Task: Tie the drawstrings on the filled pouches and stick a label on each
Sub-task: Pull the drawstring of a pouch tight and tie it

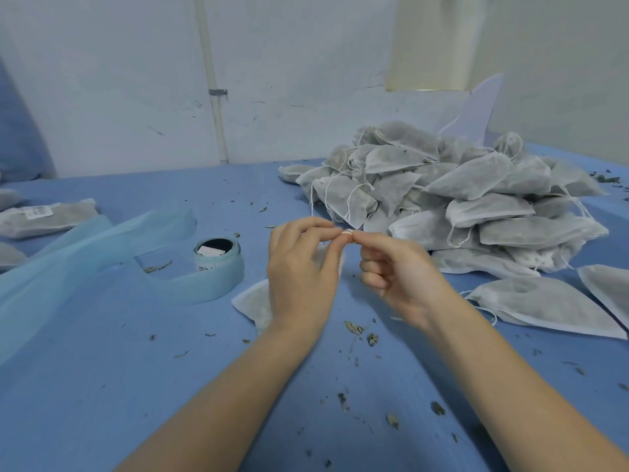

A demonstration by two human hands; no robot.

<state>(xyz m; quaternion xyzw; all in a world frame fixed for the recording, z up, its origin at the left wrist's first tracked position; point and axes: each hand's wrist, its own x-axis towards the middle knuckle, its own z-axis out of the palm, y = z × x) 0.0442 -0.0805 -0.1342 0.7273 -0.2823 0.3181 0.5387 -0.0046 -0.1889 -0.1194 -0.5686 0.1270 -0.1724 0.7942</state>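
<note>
We have a single head-worn view, looking forward and down over our own forearms onto the blue table (pixel 102 386), with the left hand (pixel 299 281) and right hand (pixel 401 277) meeting close in, just below the middle of the frame. The wide lens bends the edges; the heap of pouches (pixel 476 199) sits farther off to our right and the label roll (pixel 218 264) to our left. The pale wall (pixel 119 80) closes the top, and no second view overlaps this one.
</note>
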